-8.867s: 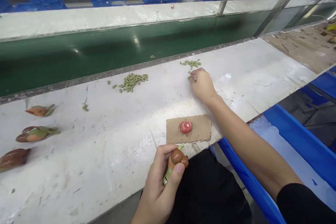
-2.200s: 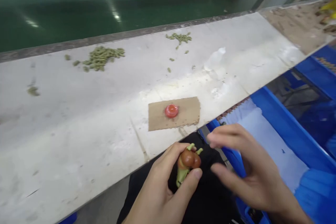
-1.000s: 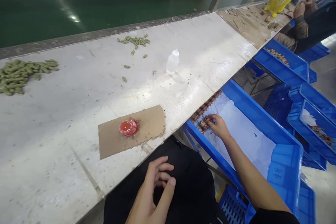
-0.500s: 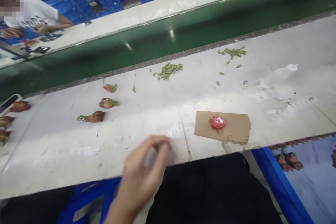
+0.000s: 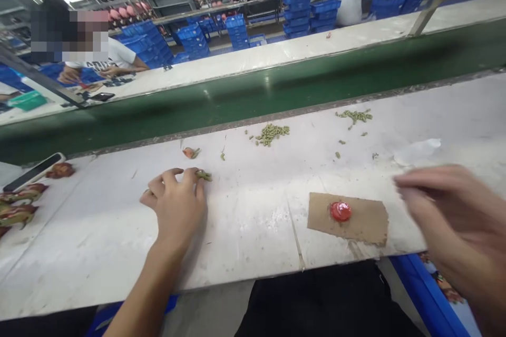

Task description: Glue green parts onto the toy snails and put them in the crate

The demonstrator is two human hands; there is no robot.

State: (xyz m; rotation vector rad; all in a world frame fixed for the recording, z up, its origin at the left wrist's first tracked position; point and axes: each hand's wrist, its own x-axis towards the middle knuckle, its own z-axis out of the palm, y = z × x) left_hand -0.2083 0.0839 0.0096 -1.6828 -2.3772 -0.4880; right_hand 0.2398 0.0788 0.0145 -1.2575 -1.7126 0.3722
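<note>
My left hand (image 5: 176,202) reaches over the white table with its fingers curled down around a small brown and green bird-like figurine. Only a green end of the figurine (image 5: 204,175) pokes out beside the fingers; the rest is hidden. Just beyond lies an orange and green piece (image 5: 191,152). At the right, my right hand (image 5: 454,221) is blurred, fingers bent towards the thumb; whatever they may hold is hidden. Between the hands, a glossy red blob (image 5: 340,211) sits on a piece of cardboard (image 5: 367,221).
Small green pieces form a pile (image 5: 271,135) and a looser scatter (image 5: 354,116). Several figurines (image 5: 23,195) and a phone (image 5: 33,171) lie at the left. A green belt (image 5: 245,89) runs behind the table, with a co-worker (image 5: 114,55) beyond. A blue tray (image 5: 425,295) stands below right.
My left hand has moved forward and left onto the figurines. My right hand has entered at the right. The view has tilted up, showing more of the shelves behind.
</note>
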